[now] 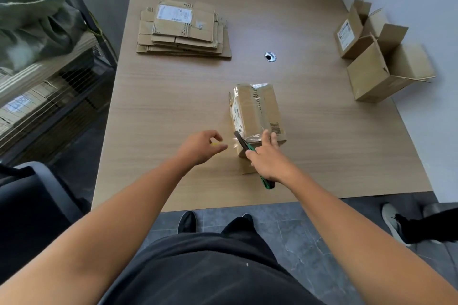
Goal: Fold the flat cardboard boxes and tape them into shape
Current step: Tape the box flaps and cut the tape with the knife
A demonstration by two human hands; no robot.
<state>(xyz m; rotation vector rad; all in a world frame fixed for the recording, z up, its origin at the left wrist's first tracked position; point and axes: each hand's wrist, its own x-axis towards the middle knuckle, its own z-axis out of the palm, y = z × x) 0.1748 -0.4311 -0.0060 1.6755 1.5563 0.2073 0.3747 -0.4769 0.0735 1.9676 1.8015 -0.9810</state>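
Head camera: the taped box (255, 111) stands mid-desk (173, 106). The right grip (269, 158) clasps a green-handled cutter (249, 147) at the box's near end. The left grip (200, 146) hovers just beside, curled; whether it's holding anything, I cannot tell.

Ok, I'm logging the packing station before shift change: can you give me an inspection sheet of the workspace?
Surface: wooden table, one grommet hole.
Job's things: taped box at centre; flat stack far left; two open boxes far right.
Clutter: nothing seen.
Hands: left hand pinches a yellow item; right hand grips a green-handled cutter, fingertips on the box.
Cables: nothing seen.
Surroundings: chair left, another person's shoe right.
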